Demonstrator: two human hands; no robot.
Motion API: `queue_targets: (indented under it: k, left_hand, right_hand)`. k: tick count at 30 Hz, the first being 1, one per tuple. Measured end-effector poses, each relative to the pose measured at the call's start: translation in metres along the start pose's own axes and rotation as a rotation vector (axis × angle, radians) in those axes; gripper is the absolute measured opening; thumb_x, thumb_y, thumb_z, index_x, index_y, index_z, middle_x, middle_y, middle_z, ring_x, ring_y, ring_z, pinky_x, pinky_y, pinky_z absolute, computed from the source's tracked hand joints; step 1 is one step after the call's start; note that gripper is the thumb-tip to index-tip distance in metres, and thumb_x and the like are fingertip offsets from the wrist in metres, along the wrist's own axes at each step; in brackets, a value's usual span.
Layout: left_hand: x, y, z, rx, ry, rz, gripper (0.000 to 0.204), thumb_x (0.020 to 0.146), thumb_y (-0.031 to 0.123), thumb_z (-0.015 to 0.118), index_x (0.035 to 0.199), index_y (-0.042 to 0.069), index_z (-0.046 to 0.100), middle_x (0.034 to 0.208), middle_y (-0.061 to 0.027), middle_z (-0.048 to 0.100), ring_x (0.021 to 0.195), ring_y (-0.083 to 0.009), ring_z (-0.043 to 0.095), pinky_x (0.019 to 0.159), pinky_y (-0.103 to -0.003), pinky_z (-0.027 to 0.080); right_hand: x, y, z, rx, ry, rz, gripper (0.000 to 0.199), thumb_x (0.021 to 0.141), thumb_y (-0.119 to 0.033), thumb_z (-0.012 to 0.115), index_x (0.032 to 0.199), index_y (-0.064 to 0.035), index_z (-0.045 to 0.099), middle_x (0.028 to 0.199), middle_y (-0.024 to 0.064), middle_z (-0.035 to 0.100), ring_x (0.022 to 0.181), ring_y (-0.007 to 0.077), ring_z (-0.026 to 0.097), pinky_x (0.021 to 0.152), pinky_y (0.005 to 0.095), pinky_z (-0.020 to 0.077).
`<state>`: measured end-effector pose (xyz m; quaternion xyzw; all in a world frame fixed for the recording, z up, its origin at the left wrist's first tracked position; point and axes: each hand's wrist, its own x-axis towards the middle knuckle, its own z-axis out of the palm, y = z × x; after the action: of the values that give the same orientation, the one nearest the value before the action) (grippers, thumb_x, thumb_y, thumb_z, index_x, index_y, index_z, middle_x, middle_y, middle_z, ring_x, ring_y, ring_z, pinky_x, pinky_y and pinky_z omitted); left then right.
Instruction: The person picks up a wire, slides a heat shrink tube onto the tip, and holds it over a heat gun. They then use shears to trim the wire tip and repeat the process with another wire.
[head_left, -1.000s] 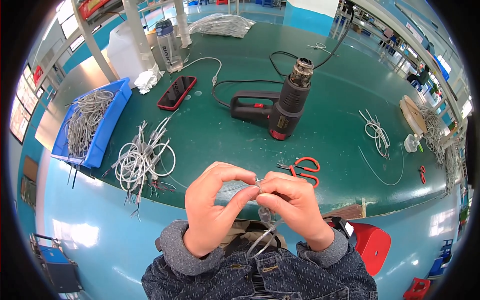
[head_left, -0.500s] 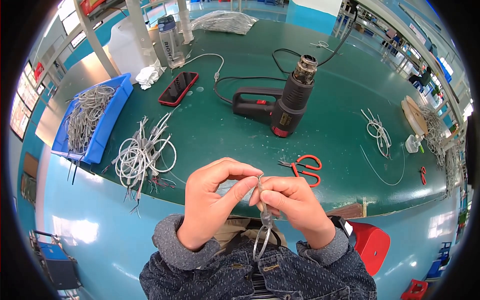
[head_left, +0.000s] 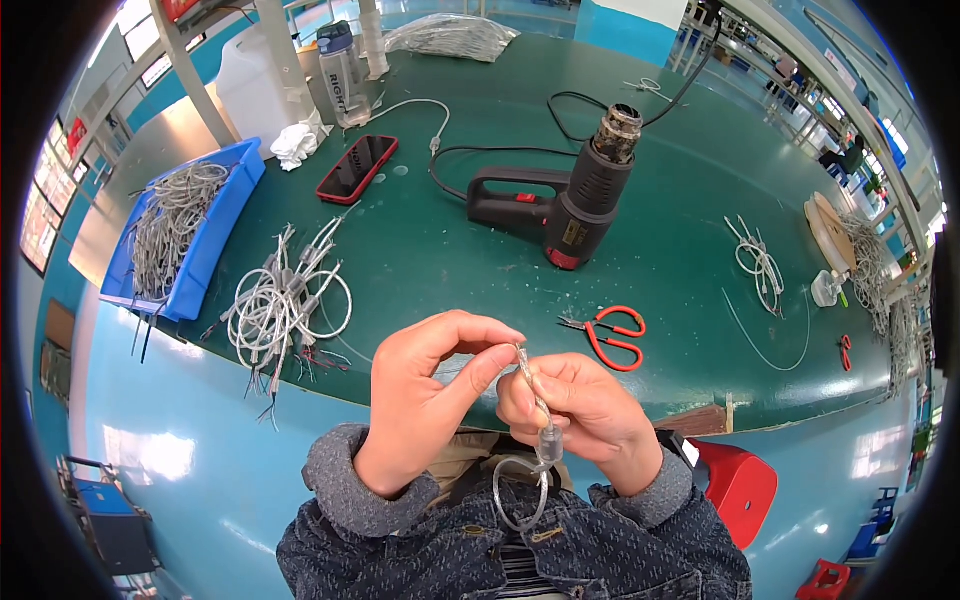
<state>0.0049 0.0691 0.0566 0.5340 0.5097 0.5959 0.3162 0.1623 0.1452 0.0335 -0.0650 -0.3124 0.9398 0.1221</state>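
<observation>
1. At the left of the green counter (head_left: 450,275), an open blue plastic tray (head_left: 213,262) held a tangled heap of thin grey cables (head_left: 170,230).
2. Beyond the tray, a white plastic jug (head_left: 246,88) stood at the far left, with a crumpled white tissue (head_left: 296,146) near it.
3. Just right of the tray, a loose bundle of whitish cables with grey sleeves (head_left: 288,285) lay at the near edge, its dark wire ends hanging over.
4. Farther back lay a black-screened phone in a red case (head_left: 357,170); a clear bottle with a dark blue lid (head_left: 345,85) stood behind it.
5. The left hand (head_left: 430,385) was near the middle, thumb and forefinger pinching the upper tip of a translucent cable with a grey cylindrical sleeve (head_left: 550,445).
6. That cable was between the two hands, above the near edge, its lower part hanging in a loop.
7. The right hand (head_left: 585,405) pinched the same cable below its tip, above the sleeve.
8. Beyond the hands lay a dark grey heat gun (head_left: 588,200), nozzle pointing away; nearer were red-handled metal snips (head_left: 592,328).
9. At the right lay a small white cable coil (head_left: 757,250), with a pale round spool (head_left: 825,232) farther right.
</observation>
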Motion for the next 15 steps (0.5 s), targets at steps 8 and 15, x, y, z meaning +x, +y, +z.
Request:
queue_targets:
  k: [8, 15]
  left_hand:
    - [-0.0066, -0.0021, 0.0049, -0.114, 0.106, -0.050, 0.021, 0.081, -0.005, 0.064, 0.100, -0.003, 0.055, 0.090, -0.0095, 0.063, 0.083, -0.0140, 0.062, 0.076, -0.025, 0.050]
    - [-0.0054, -0.0046, 0.0049, -0.161, 0.083, -0.119, 0.020, 0.080, -0.005, 0.064, 0.097, -0.003, 0.055, 0.090, -0.0098, 0.063, 0.084, -0.0147, 0.062, 0.077, -0.026, 0.050]
  right_hand:
    - [-0.0019, -0.0049, 0.0041, -0.324, 0.111, -0.089, 0.025, 0.097, -0.024, 0.048, 0.094, -0.0010, 0.059, 0.074, -0.0037, 0.048, 0.058, 0.0018, 0.032, 0.051, 0.0190, 0.0281]
    - [0.0025, -0.0010, 0.0060, -0.487, 0.289, -0.158, 0.022, 0.093, -0.019, 0.052, 0.089, 0.0005, 0.062, 0.073, -0.0008, 0.053, 0.056, 0.0030, 0.038, 0.049, 0.0185, 0.0268]
